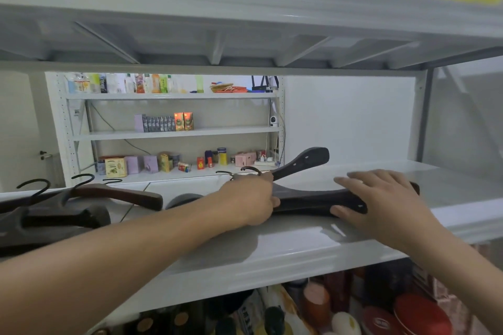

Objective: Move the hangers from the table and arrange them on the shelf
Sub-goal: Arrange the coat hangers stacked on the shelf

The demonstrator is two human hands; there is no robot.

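Observation:
Two dark wooden hangers lie on the white shelf; one arm tilts up toward the back. My left hand grips them at the neck, just below the metal hooks. My right hand is curled over the right arm of the front hanger, thumb on its near side. A pile of several more dark and brown hangers with black hooks lies at the left end of the same shelf.
An upper shelf sits low overhead with bags on it. The level below holds bottles and red tins. Across the room stands a white rack with boxes and bottles. The shelf's right part is bare.

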